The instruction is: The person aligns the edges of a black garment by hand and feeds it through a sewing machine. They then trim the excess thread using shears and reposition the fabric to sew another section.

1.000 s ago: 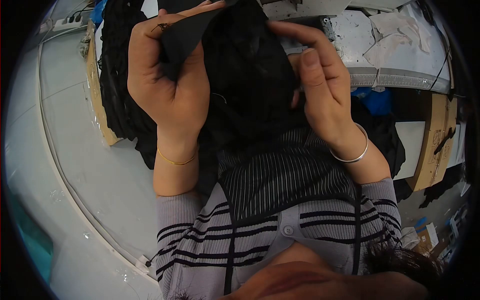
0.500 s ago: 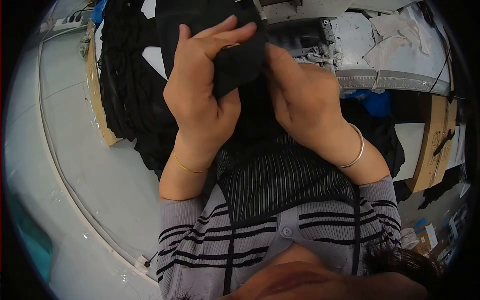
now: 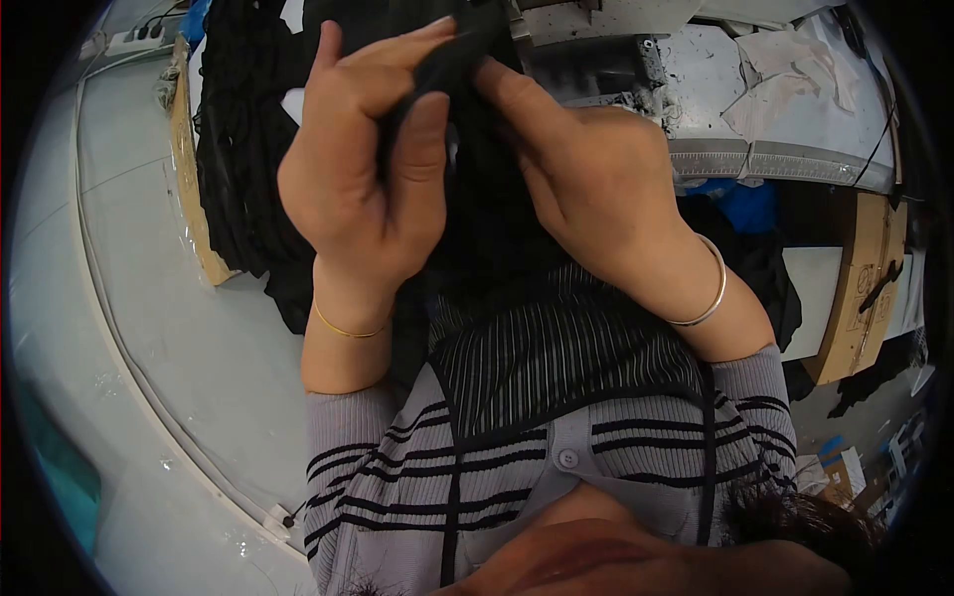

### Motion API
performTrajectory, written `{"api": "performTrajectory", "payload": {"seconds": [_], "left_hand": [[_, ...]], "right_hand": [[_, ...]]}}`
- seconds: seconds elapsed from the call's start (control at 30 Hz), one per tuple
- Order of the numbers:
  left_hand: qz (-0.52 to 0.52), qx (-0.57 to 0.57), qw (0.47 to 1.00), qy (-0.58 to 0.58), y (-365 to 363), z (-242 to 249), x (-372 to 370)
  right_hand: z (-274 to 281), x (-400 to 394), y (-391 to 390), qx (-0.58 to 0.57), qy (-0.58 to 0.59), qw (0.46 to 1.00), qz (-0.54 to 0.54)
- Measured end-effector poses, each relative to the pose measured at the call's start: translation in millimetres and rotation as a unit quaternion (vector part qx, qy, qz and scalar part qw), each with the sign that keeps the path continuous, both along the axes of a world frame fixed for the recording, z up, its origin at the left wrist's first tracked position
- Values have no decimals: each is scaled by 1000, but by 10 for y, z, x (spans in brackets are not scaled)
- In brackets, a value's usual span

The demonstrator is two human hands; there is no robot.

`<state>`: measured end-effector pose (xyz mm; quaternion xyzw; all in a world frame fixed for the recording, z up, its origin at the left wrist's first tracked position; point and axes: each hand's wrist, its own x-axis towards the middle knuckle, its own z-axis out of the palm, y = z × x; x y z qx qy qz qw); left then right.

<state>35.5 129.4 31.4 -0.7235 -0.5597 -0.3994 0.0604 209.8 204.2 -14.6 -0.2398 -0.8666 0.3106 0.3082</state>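
A piece of black cloth (image 3: 459,66) is stretched between my two hands, near the top of the view. My left hand (image 3: 353,164) has it between the thumb and the bent index finger, while the other fingers reach out behind. On the cloth's right edge, my right hand (image 3: 606,174) pinches with thumb and index finger, the rest curled in. The exact grip points are partly hidden by the dark fabric. More black fabric hangs below and behind both hands, blending with the striped black apron (image 3: 566,348).
A sewing machine bed (image 3: 586,74) with lint and a ruler strip (image 3: 765,164) lies at upper right. A heap of black fabric (image 3: 248,149) sits on the left. A cardboard box (image 3: 860,288) stands at right, and a cable (image 3: 129,343) runs along the left floor.
My left hand has moved left and turned, its thumb now raised in front of the cloth. The cloth has folded narrower and shifted up. My right hand has moved slightly up and left.
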Motion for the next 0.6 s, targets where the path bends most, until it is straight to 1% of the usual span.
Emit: {"api": "performTrajectory", "payload": {"seconds": [0.03,0.07,0.13,0.27,0.33,0.37,0.43,0.47,0.53,0.57,0.6], "left_hand": [[6,-8,999,38,-18,-12,22],[6,-8,999,39,-15,-40,38],[12,-17,999,34,7,-107,53],[4,-8,1000,14,86,-162,-66],[-8,-22,997,-75,161,-104,-93],[-8,-21,997,-75,206,-106,-164],[-85,-25,986,-140,269,-113,-329],[-84,-25,987,-138,250,-95,-300],[30,3,999,25,175,-44,-183],[32,2,999,25,75,-24,-147],[62,-23,998,-2,-59,-11,-109]], "right_hand": [[-26,-5,-18,16,27,1000,-7],[-52,-4,-45,16,27,999,-7],[-101,8,-101,-87,153,984,-25],[-163,-34,-59,-88,191,978,-9],[-148,-90,-8,-100,194,976,0],[-152,-132,16,-98,194,976,0],[-164,-210,30,-102,224,969,-7],[-169,-188,14,-103,225,969,-6],[-189,-103,-26,-188,220,957,-26],[-205,-96,-57,-190,220,957,-25],[-228,-88,-92,-263,254,930,-20]]}}
